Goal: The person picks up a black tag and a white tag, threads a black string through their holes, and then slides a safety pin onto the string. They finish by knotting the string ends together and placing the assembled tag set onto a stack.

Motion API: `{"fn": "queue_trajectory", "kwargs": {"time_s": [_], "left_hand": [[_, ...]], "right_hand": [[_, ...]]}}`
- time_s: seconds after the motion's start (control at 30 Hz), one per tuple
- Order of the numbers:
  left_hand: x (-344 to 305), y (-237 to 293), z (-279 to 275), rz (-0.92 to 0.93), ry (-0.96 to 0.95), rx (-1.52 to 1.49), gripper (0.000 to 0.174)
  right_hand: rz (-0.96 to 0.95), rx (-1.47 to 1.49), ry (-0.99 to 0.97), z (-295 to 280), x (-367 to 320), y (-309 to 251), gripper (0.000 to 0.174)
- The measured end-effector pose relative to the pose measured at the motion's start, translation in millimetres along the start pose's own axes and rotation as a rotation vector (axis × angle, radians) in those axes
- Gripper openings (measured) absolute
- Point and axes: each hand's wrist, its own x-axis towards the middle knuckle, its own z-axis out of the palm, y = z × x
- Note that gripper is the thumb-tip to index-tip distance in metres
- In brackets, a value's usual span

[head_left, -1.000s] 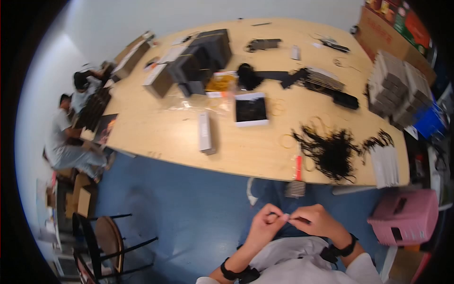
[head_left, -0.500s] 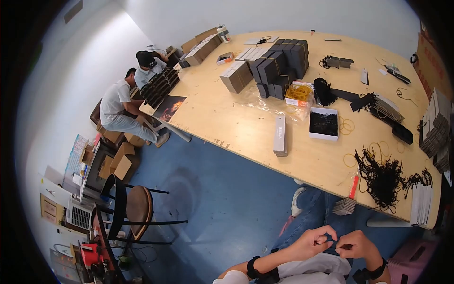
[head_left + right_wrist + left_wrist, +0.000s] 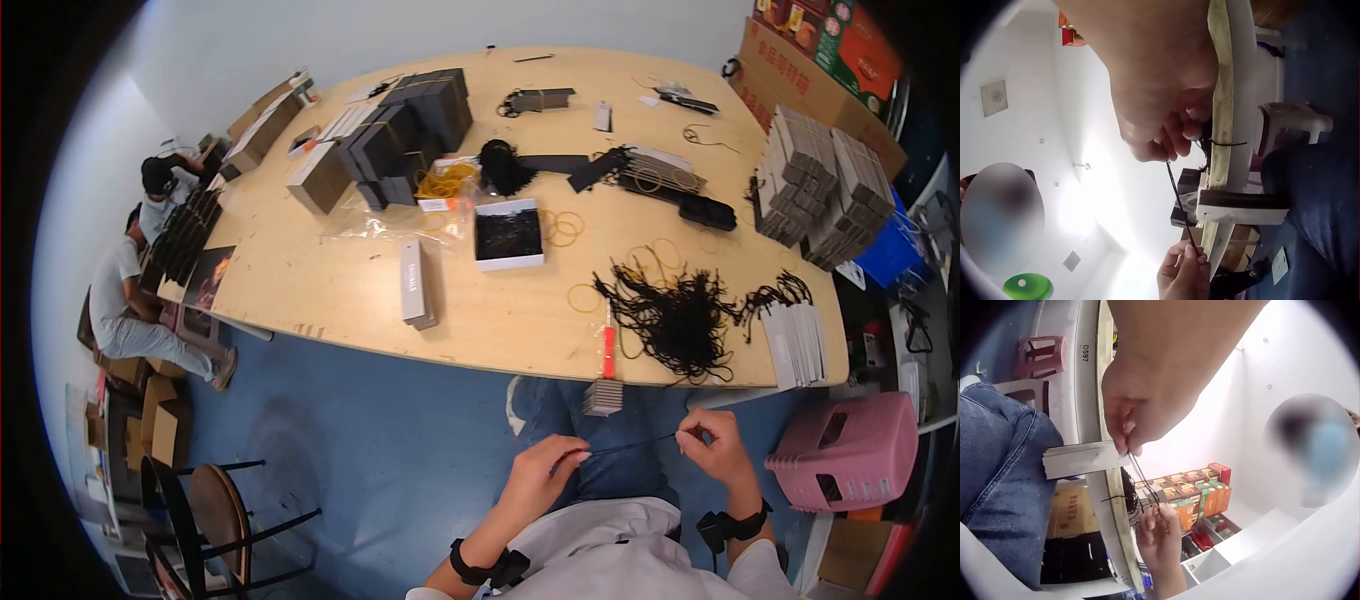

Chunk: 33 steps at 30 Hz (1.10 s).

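Note:
A thin black cord [image 3: 632, 447] runs taut between my two hands, above the lap. My left hand [image 3: 545, 472] pinches one end between thumb and fingertips. The other end is pinched by my right hand [image 3: 716, 448], its remaining fingers curled. The right wrist view shows the cord [image 3: 1179, 197] as a slim, straight strand; in the left wrist view it looks doubled. Just ahead of the hands, a small stack of grey-white strips [image 3: 603, 397] juts past the table edge. A tangled pile of black cords [image 3: 680, 325] lies on the table beyond it.
White strips with black cords [image 3: 797, 345] lie at the table's right corner. An open box of black pieces [image 3: 508, 235], a long grey box [image 3: 413, 285] and dark box stacks [image 3: 420, 115] stand farther back. A pink stool [image 3: 850, 450] is at right; two people sit at far left.
My hands were close together; now they have moved apart sideways, with the cord stretched between them. The head view swung left and then back.

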Motion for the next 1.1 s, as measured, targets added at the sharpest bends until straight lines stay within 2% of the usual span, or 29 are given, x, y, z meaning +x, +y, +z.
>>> {"fn": "queue_trajectory", "kwargs": {"time_s": [0.03,0.1,0.17,0.23,0.47,0.53,0.57,0.6,0.63,0.7,0.8,1.03,1.1], "left_hand": [[4.0,-2.4,3.7,0.093,0.078,0.1,0.01],[14.2,-4.4,11.2,0.134,0.097,0.067,0.012],[25.3,-5.8,18.9,0.263,0.186,0.072,0.011],[33.7,-12.6,23.0,0.259,0.188,0.07,0.01],[40.8,-21.7,29.3,0.29,0.236,0.123,0.013],[41.3,-23.1,33.9,0.307,0.266,0.127,0.013],[41.6,-23.4,35.0,0.347,0.341,0.21,0.014],[41.8,-23.3,34.8,0.387,0.416,0.297,0.016],[41.9,-23.4,33.5,0.389,0.412,0.304,0.016],[41.2,-23.5,30.6,0.488,0.417,0.438,0.02],[42.4,-22.9,29.8,0.507,0.426,0.465,0.023],[45.2,-14.7,23.0,0.524,0.36,0.521,0.024],[44.8,-9.7,22.9,0.463,0.315,0.532,0.024]], "right_hand": [[0.008,-0.009,0.013,-2.0,-3.2,5.9,0.008],[0.049,0.072,0.152,-4.5,-8.0,18.6,0.009],[0.066,0.051,0.195,-2.9,-8.2,22.7,0.01],[0.042,0.058,0.259,-3.0,-4.0,27.9,0.01],[0.07,0.071,0.308,1.7,-5.0,46.8,0.011],[0.119,0.037,0.339,6.0,-5.2,53.2,0.011],[0.12,0.039,0.343,8.8,-5.3,57.6,0.011],[0.194,0.074,0.365,12.8,-5.0,63.0,0.011],[0.268,0.111,0.387,18.5,-4.9,69.0,0.011],[0.325,0.158,0.359,30.1,-8.0,83.3,0.012],[0.388,0.215,0.287,43.0,-12.1,95.6,0.013],[0.369,0.303,0.197,63.7,-17.5,116.9,0.012],[0.37,0.313,0.181,64.7,-17.6,118.2,0.012]]}}
